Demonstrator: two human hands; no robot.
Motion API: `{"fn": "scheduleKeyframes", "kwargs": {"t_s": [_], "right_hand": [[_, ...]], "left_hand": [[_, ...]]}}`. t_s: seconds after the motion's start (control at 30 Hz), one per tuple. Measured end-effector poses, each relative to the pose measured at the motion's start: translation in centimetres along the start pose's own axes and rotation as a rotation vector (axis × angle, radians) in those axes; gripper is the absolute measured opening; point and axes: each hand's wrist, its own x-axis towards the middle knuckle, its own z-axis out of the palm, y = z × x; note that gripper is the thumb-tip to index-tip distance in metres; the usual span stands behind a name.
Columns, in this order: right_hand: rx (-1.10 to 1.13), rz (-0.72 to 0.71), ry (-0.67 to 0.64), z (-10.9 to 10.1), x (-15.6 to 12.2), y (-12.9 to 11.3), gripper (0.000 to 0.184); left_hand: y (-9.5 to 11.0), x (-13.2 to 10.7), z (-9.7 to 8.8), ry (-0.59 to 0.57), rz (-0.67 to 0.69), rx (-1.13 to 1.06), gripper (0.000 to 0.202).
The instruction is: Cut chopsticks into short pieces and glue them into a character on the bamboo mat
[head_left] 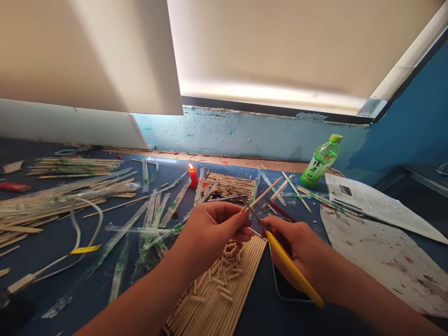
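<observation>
Between the thumb and fingers of my left hand (217, 221) is a thin wooden chopstick (268, 191), slanting up to the right. My right hand (301, 242) grips yellow-handled scissors (294, 270), whose blades cross the chopstick just beyond my left fingertips. Whether the blades bite into the wood, I cannot tell. Below both hands lies a flat panel of sticks set side by side (241, 291). Several short cut stick pieces (224, 275) are scattered over it, beside a small ring of upright pieces (230, 249) partly hidden by my left hand.
A lit red candle (192, 178) stands behind my left hand, near another stick panel (233, 184). Plastic wrappers (150, 219), chopstick bundles (73, 165) and a white cable (100, 219) cover the left. At right are a green tea bottle (318, 163), printed paper (385, 200) and a stained sheet (381, 256).
</observation>
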Motion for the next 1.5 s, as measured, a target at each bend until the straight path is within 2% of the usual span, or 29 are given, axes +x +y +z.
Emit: {"fn": "scheduleKeyframes", "kwargs": {"t_s": [0.03, 0.13, 0.23, 0.4, 0.53, 0.7, 0.73, 0.83, 0.93, 1.03, 1.1, 1.17, 1.27, 1.37, 1.43, 1.5], "right_hand": [[-0.005, -0.004, 0.010, 0.0, 0.0, 0.0, 0.002], [-0.009, -0.012, 0.014, -0.1, 0.1, -0.1, 0.013], [-0.017, -0.010, -0.011, -0.2, 0.1, -0.2, 0.018], [0.033, 0.002, -0.025, -0.1, 0.0, -0.4, 0.013], [0.070, 0.024, -0.009, 0.1, -0.2, -0.6, 0.011], [0.043, 0.021, 0.017, 0.2, -0.1, -0.5, 0.009], [0.028, 0.012, 0.024, 0.1, 0.0, -0.4, 0.006], [0.039, 0.019, -0.016, -0.5, 0.1, 0.0, 0.024], [0.094, 0.039, -0.070, -1.5, 0.1, 0.5, 0.032], [0.134, 0.049, -0.034, -3.2, 0.4, 1.6, 0.036], [0.096, 0.079, 0.038, -4.6, 0.9, 2.9, 0.041], [-0.116, 0.155, 0.155, -5.9, 1.5, 4.9, 0.046], [-0.496, 0.376, 0.271, -7.3, 2.5, 8.4, 0.041], [-0.540, 0.441, 0.278, -7.8, 3.0, 11.0, 0.040], [-0.538, 0.451, 0.298, -7.7, 3.0, 11.3, 0.040], [-0.540, 0.445, 0.342, -7.5, 2.8, 10.2, 0.044]], "left_hand": [[0.1, -0.1, 0.0, 0.011, 0.009, 0.005, 0.015], [0.1, -0.3, 0.2, 0.049, 0.053, 0.055, 0.013], [-0.2, -0.5, 0.2, 0.063, 0.132, 0.185, 0.013], [-0.8, -0.8, 0.0, 0.109, 0.277, 0.468, 0.017], [-1.0, -0.9, 0.0, 0.133, 0.306, 0.509, 0.016], [-0.7, -0.8, 0.2, 0.140, 0.254, 0.461, 0.015], [-0.6, -0.7, 0.2, 0.137, 0.229, 0.408, 0.014], [-0.4, -0.2, 0.3, 0.081, 0.115, 0.142, 0.012], [-0.4, 0.4, 0.1, 0.018, -0.010, -0.097, 0.011], [-0.3, 0.7, -0.2, 0.011, -0.054, -0.237, 0.011], [-0.2, 0.7, -0.3, 0.041, -0.039, -0.249, 0.013], [-0.1, 0.6, -0.3, 0.069, -0.028, -0.211, 0.014], [-0.3, 0.5, -0.1, 0.060, -0.014, -0.151, 0.015], [-0.7, 0.5, 0.0, 0.006, 0.014, -0.087, 0.016], [-0.8, 0.4, 0.2, -0.013, 0.035, -0.041, 0.018], [-0.9, 0.3, 0.3, -0.005, 0.057, 0.014, 0.019]]}}
